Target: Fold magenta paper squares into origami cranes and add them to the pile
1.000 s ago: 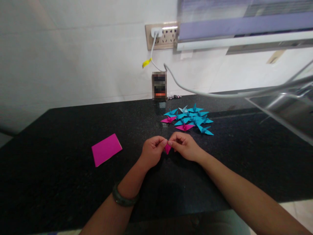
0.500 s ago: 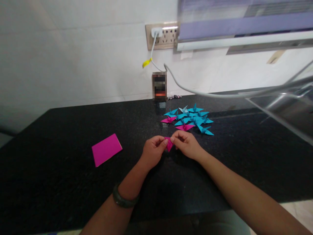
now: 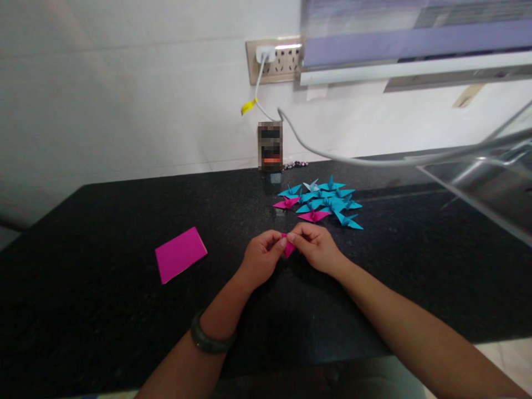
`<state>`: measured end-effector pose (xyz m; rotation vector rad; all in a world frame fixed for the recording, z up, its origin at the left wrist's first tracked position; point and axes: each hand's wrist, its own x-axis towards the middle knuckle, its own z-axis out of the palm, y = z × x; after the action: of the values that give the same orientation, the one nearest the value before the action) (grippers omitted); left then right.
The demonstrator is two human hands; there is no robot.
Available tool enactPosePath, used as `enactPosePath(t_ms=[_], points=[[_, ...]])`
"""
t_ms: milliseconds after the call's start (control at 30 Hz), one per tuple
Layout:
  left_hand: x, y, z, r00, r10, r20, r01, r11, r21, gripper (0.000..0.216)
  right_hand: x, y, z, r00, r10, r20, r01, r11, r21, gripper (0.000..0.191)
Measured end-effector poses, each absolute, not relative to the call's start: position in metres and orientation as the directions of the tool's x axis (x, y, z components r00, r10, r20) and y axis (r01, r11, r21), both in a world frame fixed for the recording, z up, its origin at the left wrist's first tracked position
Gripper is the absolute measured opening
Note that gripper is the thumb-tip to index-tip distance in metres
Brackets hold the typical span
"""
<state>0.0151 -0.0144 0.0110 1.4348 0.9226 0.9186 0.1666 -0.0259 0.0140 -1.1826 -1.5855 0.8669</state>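
Between my two hands is a small folded piece of pink origami paper, its lower point facing me and its upper part mostly covered by my fingers. My left hand pinches its left side between thumb and fingers. On the right side, my right hand pinches it too, and the two thumbs nearly meet. Just beyond my hands lie several blue paper cranes, a pale one and two pink cranes. Off to the left rests a stack of pink paper.
The black countertop runs back to a white tiled wall. A blurred-out upright object leans at the wall beside a beaded strand. A white cable hangs from the socket panel toward a metal sink at right.
My right thumb has shifted slightly left, closer to the left thumb, covering more of the pink paper. Everything else looks the same.
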Motion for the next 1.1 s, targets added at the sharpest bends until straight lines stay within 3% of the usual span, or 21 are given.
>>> enactPosePath(t_ms=[167,267,400,533,700,800,967,1100], points=[[0.018,-0.014,0.011,0.41,0.911,-0.055,-0.063,0.089,0.994,0.02,0.166,-0.023,0.008,-0.046,0.981,0.19,0.236,0.195,-0.952,0.025],[0.017,-0.013,0.01,0.331,0.942,-0.056,-0.035,0.072,0.997,0.02,0.164,-0.023,0.007,-0.06,0.979,0.195,0.239,0.204,-0.949,0.02],[0.016,-0.011,0.01,0.284,0.958,-0.035,0.012,0.033,0.999,0.019,0.162,-0.024,0.006,-0.037,0.959,0.28,0.263,0.28,-0.923,0.038],[0.016,-0.011,0.011,0.26,0.965,-0.04,0.028,0.034,0.999,0.017,0.164,-0.022,0.003,-0.008,0.954,0.301,0.272,0.292,-0.917,0.022],[0.016,-0.01,0.012,0.093,0.993,-0.072,0.018,0.07,0.997,0.022,0.165,-0.02,0.0,0.017,0.982,0.188,0.13,0.184,-0.974,0.024],[0.015,-0.008,0.01,0.031,0.997,-0.074,-0.034,0.075,0.997,0.023,0.164,-0.021,0.002,-0.056,0.995,0.078,0.007,0.078,-0.997,0.031],[0.015,-0.007,0.009,0.0,0.994,-0.105,-0.205,0.103,0.973,0.022,0.163,-0.025,0.004,-0.271,0.962,-0.043,-0.121,-0.078,-0.99,0.037],[0.016,-0.007,0.01,0.043,0.992,-0.123,-0.217,0.129,0.968,0.024,0.161,-0.025,0.004,-0.241,0.966,-0.088,-0.136,-0.124,-0.983,0.033]])
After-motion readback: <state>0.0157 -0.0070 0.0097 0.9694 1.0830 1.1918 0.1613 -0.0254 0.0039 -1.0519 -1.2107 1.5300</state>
